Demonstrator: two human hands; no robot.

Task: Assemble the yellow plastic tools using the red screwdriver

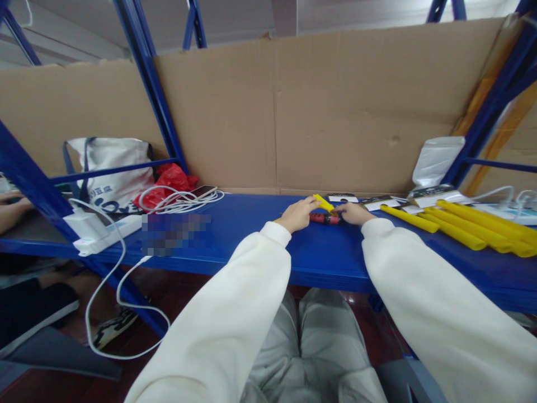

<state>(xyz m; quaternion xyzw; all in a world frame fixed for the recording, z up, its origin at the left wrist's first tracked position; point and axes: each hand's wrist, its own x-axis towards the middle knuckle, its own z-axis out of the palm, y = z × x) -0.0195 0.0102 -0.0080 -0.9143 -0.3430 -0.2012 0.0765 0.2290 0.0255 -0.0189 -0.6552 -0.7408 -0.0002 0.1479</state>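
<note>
Both hands at short yellow piece over blue shelf

Left hand (296, 215) has fingers closed on the short yellow piece (323, 202), at its upper left part. Right hand (354, 213) has fingertips at the lower right end of same piece; too small to tell if they pinch it or only touch. Piece sits between the two hands, slanted down to the right, above the blue shelf (247, 235), near its back edge. Red-and-black handle (324, 219) just below the piece, lying crosswise between the hands; can't tell whether either hand touches it.

Right side: several long yellow tubes (461, 226) lying on shelf, most side by side, one nearer the right hand. Behind them black-and-white packets (438, 193), plus white pouch (438, 159) standing up against cardboard panel (344, 106).

Left side: white cable (191, 200) coiled beside red plastic bag (174, 178), printed cloth bag (121, 162) behind. White power strip (111, 235) at shelf's left, charger (86, 223) plugged in, another cable looping below shelf edge. Pixelated patch (174, 235) next to strip, contents hidden. Far left, beyond the blue post (31, 173), another person's hand (14, 210), blurred
</note>
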